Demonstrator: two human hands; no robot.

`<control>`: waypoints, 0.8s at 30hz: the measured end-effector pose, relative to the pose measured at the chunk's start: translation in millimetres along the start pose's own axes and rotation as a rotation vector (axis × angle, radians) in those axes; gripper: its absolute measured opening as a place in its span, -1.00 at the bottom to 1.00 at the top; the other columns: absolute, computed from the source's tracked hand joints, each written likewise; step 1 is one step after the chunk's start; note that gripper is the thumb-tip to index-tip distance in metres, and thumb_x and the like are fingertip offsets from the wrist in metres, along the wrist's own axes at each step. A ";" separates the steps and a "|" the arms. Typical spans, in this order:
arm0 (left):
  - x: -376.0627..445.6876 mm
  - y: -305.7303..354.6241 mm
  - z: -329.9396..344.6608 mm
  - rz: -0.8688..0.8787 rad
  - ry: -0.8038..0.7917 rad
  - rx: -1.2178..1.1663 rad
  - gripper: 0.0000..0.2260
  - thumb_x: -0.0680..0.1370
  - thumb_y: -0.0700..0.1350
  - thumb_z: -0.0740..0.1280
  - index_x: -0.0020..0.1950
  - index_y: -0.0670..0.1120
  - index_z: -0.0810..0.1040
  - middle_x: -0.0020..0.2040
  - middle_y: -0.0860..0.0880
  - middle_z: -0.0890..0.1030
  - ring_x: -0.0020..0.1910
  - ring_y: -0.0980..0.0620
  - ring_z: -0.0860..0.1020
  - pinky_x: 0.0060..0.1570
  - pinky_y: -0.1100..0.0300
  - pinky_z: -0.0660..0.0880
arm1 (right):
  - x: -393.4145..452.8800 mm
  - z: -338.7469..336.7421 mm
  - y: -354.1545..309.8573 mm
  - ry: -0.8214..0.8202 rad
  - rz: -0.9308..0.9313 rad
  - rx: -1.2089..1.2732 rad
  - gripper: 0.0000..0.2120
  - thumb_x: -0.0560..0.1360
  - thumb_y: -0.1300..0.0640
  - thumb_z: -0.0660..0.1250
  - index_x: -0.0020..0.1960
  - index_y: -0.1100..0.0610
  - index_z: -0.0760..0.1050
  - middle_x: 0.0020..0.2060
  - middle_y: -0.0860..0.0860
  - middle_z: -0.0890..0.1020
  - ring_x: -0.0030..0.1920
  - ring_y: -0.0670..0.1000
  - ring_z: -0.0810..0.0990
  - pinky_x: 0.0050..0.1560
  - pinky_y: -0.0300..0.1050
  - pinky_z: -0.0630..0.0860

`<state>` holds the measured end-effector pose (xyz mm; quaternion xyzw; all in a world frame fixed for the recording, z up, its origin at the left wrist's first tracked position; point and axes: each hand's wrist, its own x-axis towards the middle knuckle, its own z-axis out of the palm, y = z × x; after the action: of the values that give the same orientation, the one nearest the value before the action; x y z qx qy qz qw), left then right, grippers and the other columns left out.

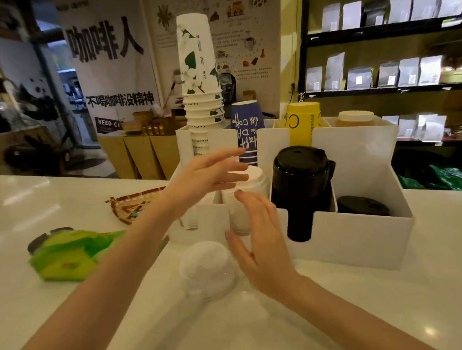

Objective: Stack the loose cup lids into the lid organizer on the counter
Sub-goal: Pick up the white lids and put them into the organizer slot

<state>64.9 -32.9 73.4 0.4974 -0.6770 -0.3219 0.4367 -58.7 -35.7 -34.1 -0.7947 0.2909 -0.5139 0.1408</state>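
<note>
Nothing is gripped: the left hand point(210, 173) and right hand point(258, 235) are spread open. The white lids point(248, 184) in the organizer point(365, 236) are flanked, likely to be steadied.

— What does the person wear on the arms?

— Nothing that shows. Both forearms are bare from the lower edge of the picture up to the wrists, with no sleeve or cuff in sight.

— Any watch, ring or glove?

— None can be seen on the left hand point(211, 176) or the right hand point(259, 241). The hands are bare, the fingers slim, the nails short and plain. Motion blurs the fingertips a little.
</note>
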 end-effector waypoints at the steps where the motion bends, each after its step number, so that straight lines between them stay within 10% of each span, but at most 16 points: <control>1: -8.1 -1.6 -4.5 -0.004 0.035 0.006 -0.72 0.54 0.00 0.12 0.24 0.09 0.40 0.16 0.00 0.57 0.06 0.11 0.59 0.07 0.22 0.54 | -5.4 6.1 1.7 -0.120 0.032 0.008 -0.52 0.49 -0.08 0.17 0.36 -0.06 0.11 0.35 -0.08 0.29 0.35 -0.11 0.20 0.41 -0.03 0.24; 9: -70.3 -59.2 -13.3 -0.118 0.156 0.206 -0.77 0.50 0.09 0.18 0.15 0.20 0.42 0.13 0.15 0.54 0.03 0.29 0.52 0.08 0.25 0.44 | -27.7 17.2 20.0 -0.535 0.090 -0.003 -0.39 0.37 -0.19 0.28 0.33 -0.03 0.18 0.30 -0.08 0.33 0.29 -0.10 0.24 0.36 -0.07 0.24; 16: -106.2 -109.9 -0.7 -0.255 -0.060 0.573 -0.06 0.19 0.34 0.39 0.42 0.20 -0.04 0.50 0.14 0.03 0.46 0.20 -0.05 0.41 0.18 -0.01 | -30.2 17.0 24.5 -0.640 0.170 -0.050 -0.18 0.28 -0.27 0.34 0.40 -0.08 0.05 0.41 -0.12 0.24 0.37 -0.11 0.22 0.40 -0.05 0.19; 24: -108.0 -123.5 2.8 -0.172 -0.006 0.580 -0.15 0.23 0.21 0.46 0.41 0.13 0.12 0.44 0.08 0.28 0.40 0.15 0.23 0.37 0.18 0.23 | -29.7 18.2 26.3 -0.620 0.176 -0.005 -0.18 0.25 -0.24 0.37 0.39 -0.06 0.10 0.38 -0.11 0.29 0.36 -0.13 0.26 0.38 -0.03 0.26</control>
<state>124.2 33.4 -64.5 0.6558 -0.6975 -0.1523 0.2454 -59.7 -39.9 -77.5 -0.8855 0.3028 -0.2324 0.2648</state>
